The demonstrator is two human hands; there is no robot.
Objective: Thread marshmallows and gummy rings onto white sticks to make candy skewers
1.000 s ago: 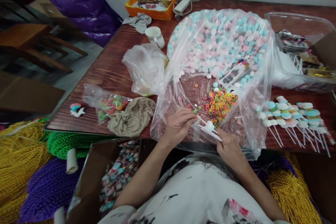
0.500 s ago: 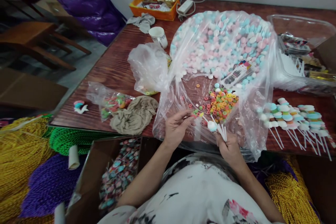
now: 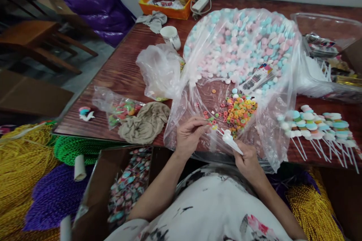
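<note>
Gripping white sticks (image 3: 234, 146) in the right hand (image 3: 249, 158), fingers clamped round them, white marshmallow (image 3: 227, 134) toward the sticks' left, far end. Left hand (image 3: 190, 135) apart from the right, thumb and fingertips bunched near the stick tips and a yellow ring (image 3: 214, 127); too small to tell if pinching anything. Sticks sit over near part of clear plastic (image 3: 181, 122) on tabletop (image 3: 113, 69). Colored ring pile (image 3: 240, 112) just far of them, marshmallow skewers (image 3: 311, 126) right, crumpled cloth (image 3: 144, 124) left.
</note>
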